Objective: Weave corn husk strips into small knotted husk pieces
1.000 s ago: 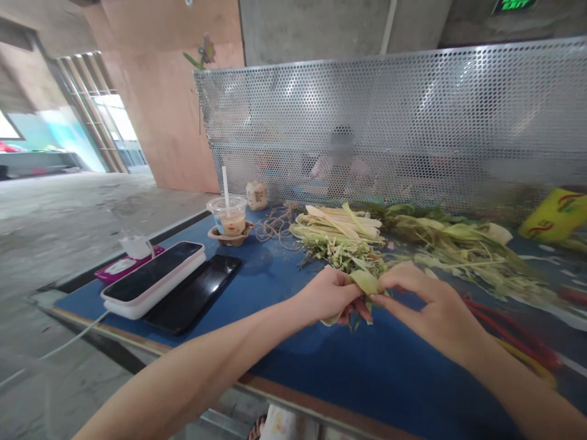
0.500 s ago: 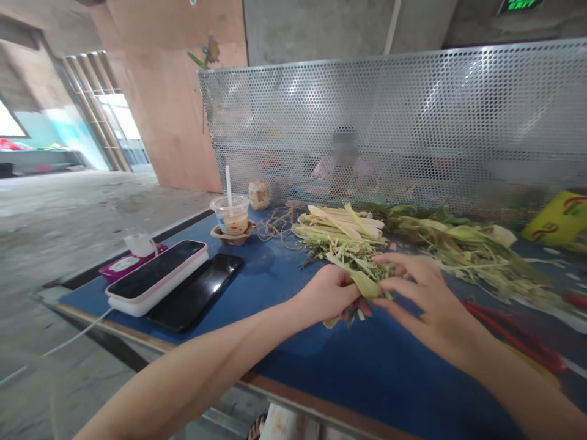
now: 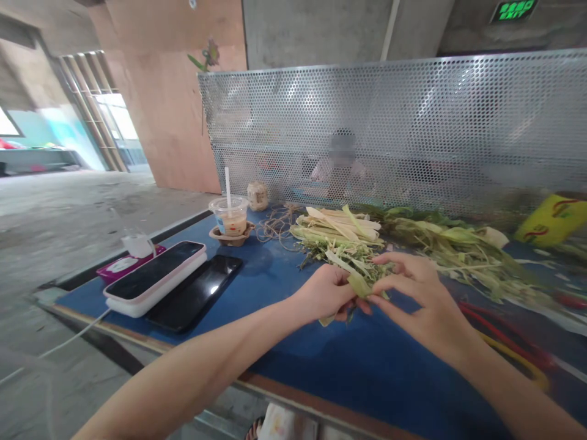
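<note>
My left hand (image 3: 328, 292) is closed on a small bunch of green husk strips (image 3: 360, 283) above the blue table (image 3: 298, 354). At the right side of this bunch, my right hand (image 3: 408, 287) pinches the edge of a strip between thumb and index finger, its other fingers bent and spread. Just behind the hands lies a heap of green shreds (image 3: 321, 249), with a pile of pale, long husks (image 3: 337, 223) beyond it. More green husks (image 3: 458, 239) spread to the right.
At the left are a black phone (image 3: 197, 293), a phone on a white block (image 3: 156, 272) and a drink cup (image 3: 230, 219). Twine (image 3: 277, 225) lies beside the cup. Red-handled pliers or scissors (image 3: 502, 330) are at the right. Behind a perforated metal screen (image 3: 413, 122) sits a person.
My right thumb and index finger have shifted slightly left and closed on the strip's edge. The camera view has moved a little.
</note>
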Demonstrator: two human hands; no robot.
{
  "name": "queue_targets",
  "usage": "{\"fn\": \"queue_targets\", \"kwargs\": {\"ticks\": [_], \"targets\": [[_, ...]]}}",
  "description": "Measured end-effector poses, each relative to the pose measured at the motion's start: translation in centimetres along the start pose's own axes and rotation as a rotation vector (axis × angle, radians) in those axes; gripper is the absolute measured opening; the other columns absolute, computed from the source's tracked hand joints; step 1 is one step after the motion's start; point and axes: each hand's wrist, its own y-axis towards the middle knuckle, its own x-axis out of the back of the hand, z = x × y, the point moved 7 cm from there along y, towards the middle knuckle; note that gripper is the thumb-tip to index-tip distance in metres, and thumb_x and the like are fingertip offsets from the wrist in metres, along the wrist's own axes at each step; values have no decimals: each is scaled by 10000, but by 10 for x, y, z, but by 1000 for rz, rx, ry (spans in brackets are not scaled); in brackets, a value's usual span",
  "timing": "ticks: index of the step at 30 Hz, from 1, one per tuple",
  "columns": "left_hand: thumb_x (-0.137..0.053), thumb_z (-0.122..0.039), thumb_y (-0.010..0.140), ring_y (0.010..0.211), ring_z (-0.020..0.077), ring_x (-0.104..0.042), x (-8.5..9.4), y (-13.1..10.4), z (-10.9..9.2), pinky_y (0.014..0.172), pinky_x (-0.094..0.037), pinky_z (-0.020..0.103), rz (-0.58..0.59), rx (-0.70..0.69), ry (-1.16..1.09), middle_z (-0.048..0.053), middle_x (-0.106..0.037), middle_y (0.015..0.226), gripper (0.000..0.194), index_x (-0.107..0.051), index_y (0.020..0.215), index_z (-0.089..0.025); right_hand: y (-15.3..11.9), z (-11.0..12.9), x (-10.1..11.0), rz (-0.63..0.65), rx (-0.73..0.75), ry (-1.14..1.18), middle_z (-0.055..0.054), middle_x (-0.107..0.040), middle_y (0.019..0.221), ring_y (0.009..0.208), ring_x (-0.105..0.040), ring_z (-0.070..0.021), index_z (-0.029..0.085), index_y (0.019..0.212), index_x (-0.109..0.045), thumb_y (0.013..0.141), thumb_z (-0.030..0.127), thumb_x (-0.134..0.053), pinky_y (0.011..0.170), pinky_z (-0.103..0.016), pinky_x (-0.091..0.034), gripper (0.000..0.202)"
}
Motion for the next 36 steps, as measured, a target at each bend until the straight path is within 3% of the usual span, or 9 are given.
{"fn": "queue_targets", "kwargs": {"ticks": [3, 5, 10, 15, 18, 22, 26, 32, 36], "targets": [[-419, -72, 752, 273, 8, -350, 2, -1, -3, 294, -288, 140, -34, 48, -96, -32, -562, 487, 250, -579, 565, -112, -2, -17, 1, -56, -195, 104, -69, -510, 971, 830, -504, -198, 229, 932, -496, 757, 335, -550, 708, -340, -450, 211], [-426, -73, 763, 285, 3, -332, 4, -2, -4, 296, -267, 136, -65, 79, -192, -22, -570, 493, 257, -571, 554, -107, -4, -24, 0, -65, -283, 163, -40, -513, 844, 727, -502, -170, 214, 927, -450, 757, 365, -539, 663, -312, -455, 244], [-527, -149, 748, 349, 12, -319, 3, 0, -6, 298, -204, 144, -21, 76, -387, 5, -554, 505, 221, -567, 541, -86, -1, -14, -13, 135, -255, 167, -4, -540, 720, 674, -510, -153, 215, 766, -510, 760, 306, -546, 618, -268, -424, 98], [-626, -186, 682, 470, 20, -379, -2, -4, -14, 341, -215, 140, 131, 35, -433, 43, -578, 646, 129, -621, 678, -57, 1, -15, -12, 146, -282, 253, 14, -526, 617, 588, -494, -131, 205, 627, -486, 776, 250, -509, 550, -237, -402, 157], [-656, -169, 656, 411, 0, -337, -6, -8, -18, 343, -195, 143, 200, 23, -349, -26, -506, 564, 154, -619, 773, -76, 1, -15, -9, 132, -255, 230, 22, -497, 582, 557, -481, -125, 204, 621, -472, 765, 202, -497, 529, -234, -394, 146], [-724, -244, 593, 334, 4, -343, 0, -7, -18, 329, -230, 160, 93, -89, -156, -81, -435, 481, 237, -569, 711, -109, 1, -3, -8, 150, -131, 187, 8, -499, 600, 568, -475, -127, 200, 616, -463, 776, 160, -469, 538, -243, -390, 165], [-703, -284, 618, 301, 10, -316, 3, -4, -15, 306, -222, 161, 15, -131, -159, -95, -398, 417, 242, -535, 673, -119, 2, 5, -10, 219, -56, 185, -4, -510, 611, 579, -476, -129, 195, 625, -466, 809, 164, -446, 549, -247, -389, 187], [-698, -252, 628, 327, 3, -255, 14, -6, -21, 293, -179, 143, -53, -97, -260, -98, -365, 412, 214, -533, 675, -123, 3, -4, -3, 262, -55, 100, 8, -456, 570, 538, -451, -124, 200, 585, -416, 805, 166, -419, 532, -244, -358, 223], [-697, -245, 631, 316, -2, -243, 21, -8, -24, 293, -157, 141, -87, -96, -269, -102, -346, 407, 216, -524, 680, -125, 3, -18, 6, 244, -19, 5, 28, -356, 488, 462, -369, -114, 206, 494, -300, 755, 152, -410, 467, -242, -305, 288]]}}
